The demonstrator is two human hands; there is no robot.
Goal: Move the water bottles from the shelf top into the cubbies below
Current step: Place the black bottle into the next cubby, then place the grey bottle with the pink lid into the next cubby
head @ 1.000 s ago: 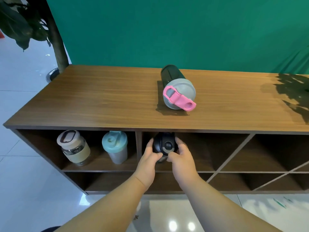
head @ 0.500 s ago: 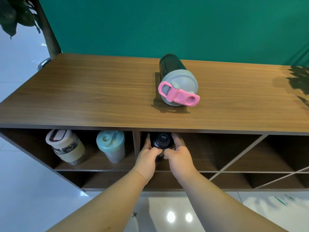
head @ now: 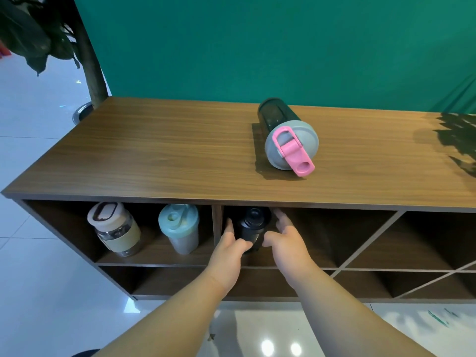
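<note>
Black bottle [head: 251,228], upright, dark cap, is set right of the cubby divider [head: 217,222]; clasped by left hand [head: 229,249], right hand [head: 286,240] spread open alongside.

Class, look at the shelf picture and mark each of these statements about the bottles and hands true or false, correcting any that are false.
1. One bottle is left on the shelf top. True: the dark bottle with the pink-strapped lid.
2. That bottle stands upright. False: it lies on its side.
3. The left cubby holds two bottles. True: the beige-banded bottle and the teal-lidded shaker.
4. The black bottle is in the X-shaped cubby. False: it is in the middle cubby.
5. The left hand touches the black bottle. True.
6. The right hand is clenched in a fist. False: its fingers are spread beside the bottle.
</note>
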